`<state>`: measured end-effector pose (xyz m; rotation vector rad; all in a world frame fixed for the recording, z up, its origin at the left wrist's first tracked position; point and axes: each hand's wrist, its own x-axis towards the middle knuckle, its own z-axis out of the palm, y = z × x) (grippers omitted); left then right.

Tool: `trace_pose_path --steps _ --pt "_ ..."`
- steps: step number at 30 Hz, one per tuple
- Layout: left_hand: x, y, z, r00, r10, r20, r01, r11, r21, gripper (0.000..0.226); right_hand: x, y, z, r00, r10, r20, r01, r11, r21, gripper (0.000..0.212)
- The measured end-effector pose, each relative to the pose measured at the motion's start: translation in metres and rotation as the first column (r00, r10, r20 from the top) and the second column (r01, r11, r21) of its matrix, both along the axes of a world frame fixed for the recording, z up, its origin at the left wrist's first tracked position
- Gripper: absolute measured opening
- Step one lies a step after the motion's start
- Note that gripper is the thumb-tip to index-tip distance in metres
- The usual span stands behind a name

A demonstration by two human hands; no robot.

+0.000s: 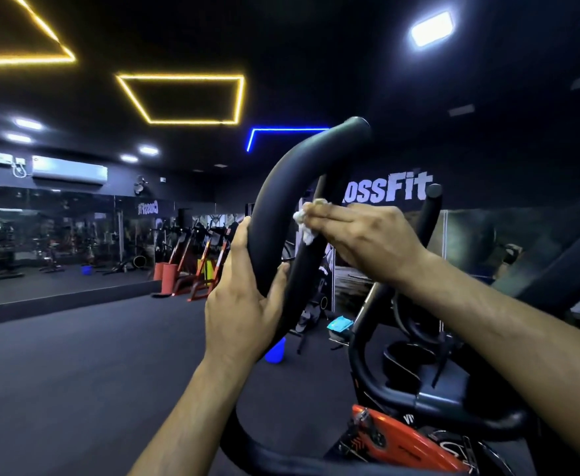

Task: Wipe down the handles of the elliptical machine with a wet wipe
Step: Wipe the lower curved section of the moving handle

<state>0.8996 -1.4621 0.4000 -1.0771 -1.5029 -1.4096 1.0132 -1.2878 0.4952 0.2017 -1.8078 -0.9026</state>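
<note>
The handle [292, 207] is a thick black curved bar rising through the centre of the view, its rounded end pointing up and to the right. All positions below are given relative to this handle.

Left hand [244, 300]: grips the lower part of the handle. The fingers wrap round the left side and the thumb lies against the right side. The palm sits against the near face of the bar.

Right hand [367, 238]: reaches in from the right at mid-height. The fingers are extended, held close together and nearly straight, and press a crumpled white wipe [304, 223] against the right edge of the handle. The wipe shows beyond and below the fingertips and touches the bar. Whether the thumb also pinches the wipe cannot be told.

Second handle [431, 214]: a thinner black bar with a round end cap, upright, to the right and behind the right hand.

Console frame [419, 369]: black tubing and moulded recesses, lower right of the handle. An orange panel [408, 441] lies below it.

Blue bucket [276, 352]: on the dark floor, just behind the handle's lower part.

A small blue packet [340, 325] rests to the right of the bucket, near the frame.

Orange-framed machines [199, 266] stand well to the left, beside a mirrored wall.
</note>
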Motion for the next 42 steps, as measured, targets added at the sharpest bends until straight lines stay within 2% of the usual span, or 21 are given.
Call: trace_pose_path --steps 3,5,8,10,14,18,20,22,23,24,26,28,31,33,35,37,40,42 --pt "-0.004 -0.002 0.000 0.999 -0.029 0.031 0.030 0.999 -0.023 0.074 -0.011 -0.002 -0.025 0.993 0.014 0.121 -0.018 0.999 0.030 0.042" --pt "-0.009 -0.004 -0.001 0.992 -0.101 0.076 0.103 0.994 -0.021 0.065 -0.012 -0.002 -0.035 0.982 -0.026 0.185 0.010 0.996 0.086 0.047" --pt "-0.015 -0.004 -0.003 0.971 -0.226 0.079 0.226 0.974 0.010 0.056 -0.005 -0.006 -0.020 0.996 0.001 0.086 -0.002 1.000 0.007 0.044" --pt "-0.016 -0.002 -0.005 0.972 -0.220 0.080 0.218 0.976 0.026 0.051 -0.011 -0.007 -0.029 0.996 0.034 0.084 -0.032 0.999 -0.027 0.042" --pt "-0.018 0.000 -0.006 0.973 -0.215 0.086 0.212 0.976 0.052 0.042 -0.029 -0.010 -0.083 0.964 -0.012 0.266 0.024 0.999 -0.043 0.046" --pt "-0.017 0.001 -0.006 0.971 -0.223 0.084 0.219 0.974 0.060 0.036 -0.045 -0.019 -0.117 0.973 0.050 0.226 0.006 0.971 -0.240 0.037" --pt "-0.017 0.000 -0.007 0.970 -0.227 0.085 0.223 0.973 0.057 0.033 -0.054 -0.030 -0.134 0.974 0.137 0.179 -0.059 0.922 -0.383 0.034" --pt "-0.016 -0.001 -0.007 0.971 -0.226 0.078 0.223 0.973 0.054 0.029 -0.060 -0.045 -0.151 0.955 0.263 0.139 -0.135 0.798 -0.587 0.034" --pt "-0.016 -0.001 -0.006 0.972 -0.223 0.070 0.219 0.974 0.056 0.027 -0.062 -0.054 -0.158 0.936 0.337 0.103 -0.176 0.701 -0.691 0.034" --pt "-0.015 -0.001 -0.006 0.974 -0.218 0.059 0.215 0.975 0.057 0.027 -0.064 -0.062 -0.164 0.911 0.411 0.042 -0.222 0.572 -0.790 0.034" --pt "-0.014 -0.001 -0.006 0.975 -0.216 0.052 0.213 0.975 0.056 0.027 -0.065 -0.082 -0.169 0.850 0.506 -0.148 -0.302 0.236 -0.924 0.033" --pt "-0.015 -0.001 -0.006 0.971 -0.232 0.058 0.228 0.972 0.062 0.027 -0.065 -0.102 -0.168 0.802 0.490 -0.341 -0.351 -0.075 -0.933 0.031" --pt "-0.015 0.000 -0.006 0.970 -0.237 0.051 0.233 0.970 0.068 0.033 -0.064 -0.121 -0.157 0.724 0.392 -0.567 -0.421 -0.399 -0.815 0.024" --pt "-0.015 0.000 -0.007 0.971 -0.236 0.048 0.232 0.970 0.065 0.030 -0.067 -0.122 -0.149 0.702 0.342 -0.625 -0.428 -0.499 -0.754 0.024" --pt "-0.016 -0.001 -0.007 0.970 -0.237 0.049 0.234 0.970 0.063 0.031 -0.070 -0.122 -0.139 0.693 0.308 -0.651 -0.435 -0.541 -0.720 0.027" --pt "-0.018 0.001 -0.008 0.970 -0.238 0.054 0.235 0.970 0.066 0.038 -0.068 -0.119 -0.124 0.644 0.278 -0.713 -0.493 -0.562 -0.664 0.027" --pt "-0.020 0.002 -0.009 0.971 -0.232 0.055 0.228 0.971 0.071 0.046 -0.060 -0.110 -0.087 0.523 0.238 -0.819 -0.633 -0.534 -0.560 0.019" --pt "-0.019 0.002 -0.010 0.978 -0.202 0.053 0.197 0.977 0.076 0.052 -0.056 -0.108 -0.060 0.409 0.240 -0.880 -0.686 -0.555 -0.470 0.017"
